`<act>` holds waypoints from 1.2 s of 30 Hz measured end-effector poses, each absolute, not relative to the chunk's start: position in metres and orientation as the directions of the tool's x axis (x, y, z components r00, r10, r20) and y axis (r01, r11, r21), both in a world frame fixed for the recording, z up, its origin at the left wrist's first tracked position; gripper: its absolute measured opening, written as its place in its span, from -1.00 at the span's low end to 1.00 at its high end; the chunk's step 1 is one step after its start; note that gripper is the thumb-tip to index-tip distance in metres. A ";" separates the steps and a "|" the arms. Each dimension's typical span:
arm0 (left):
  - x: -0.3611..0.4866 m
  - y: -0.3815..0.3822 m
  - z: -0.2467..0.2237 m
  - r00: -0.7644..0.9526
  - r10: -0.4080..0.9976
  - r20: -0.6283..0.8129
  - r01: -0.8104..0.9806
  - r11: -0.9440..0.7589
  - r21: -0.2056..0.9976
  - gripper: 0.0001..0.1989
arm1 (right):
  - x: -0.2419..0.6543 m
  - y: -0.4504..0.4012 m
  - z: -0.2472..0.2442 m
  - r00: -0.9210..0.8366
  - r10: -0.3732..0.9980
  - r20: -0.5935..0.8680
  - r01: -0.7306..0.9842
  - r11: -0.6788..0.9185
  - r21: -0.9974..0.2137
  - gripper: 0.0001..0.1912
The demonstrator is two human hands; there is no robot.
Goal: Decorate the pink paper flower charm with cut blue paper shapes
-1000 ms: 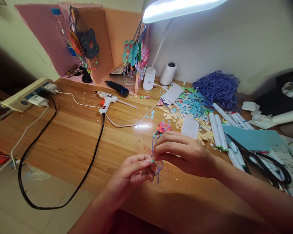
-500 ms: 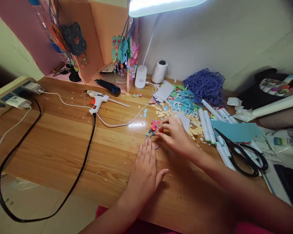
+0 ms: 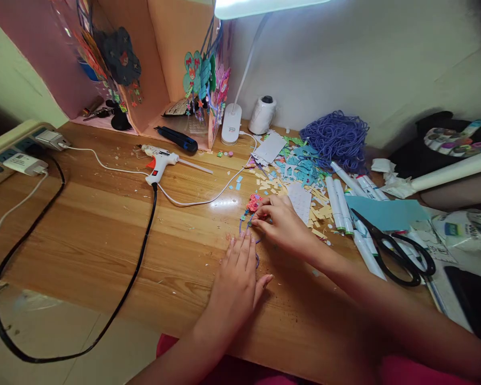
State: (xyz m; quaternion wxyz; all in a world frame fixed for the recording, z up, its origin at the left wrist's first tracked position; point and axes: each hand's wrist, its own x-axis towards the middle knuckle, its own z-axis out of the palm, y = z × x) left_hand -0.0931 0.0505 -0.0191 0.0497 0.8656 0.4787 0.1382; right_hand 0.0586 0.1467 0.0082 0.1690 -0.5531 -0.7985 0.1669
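Note:
Flat on the wooden table, my left hand (image 3: 235, 272) lies with fingers stretched out, pressing on a purple cord (image 3: 257, 260) that runs out from under it. My right hand (image 3: 282, 222) is closed in a pinch just beyond the left fingertips. Its thumb and forefinger meet at the cord strands, by a small greenish piece; what exactly sits between them is too small to make out. A red-pink flower-shaped charm (image 3: 254, 202) lies at the far end of the strands, partly hidden by the right fingers.
A white glue gun (image 3: 160, 163) and a box cutter (image 3: 176, 139) lie at the back left. Paper scraps (image 3: 300, 163), a purple cord heap (image 3: 336, 139), markers (image 3: 339, 206) and black scissors (image 3: 396, 251) crowd the right. A black cable (image 3: 142, 256) loops across the left.
My right hand has shifted slightly left and toward me along the strands, its fingers still pinched. My left hand stays flat in nearly the same place. The view has tilted a little.

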 end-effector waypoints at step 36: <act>-0.097 0.053 -0.011 0.524 0.829 0.194 0.767 -0.558 0.316 -0.44 | 0.060 0.136 0.029 -0.374 0.873 0.313 0.799 0.475 -0.370 -0.89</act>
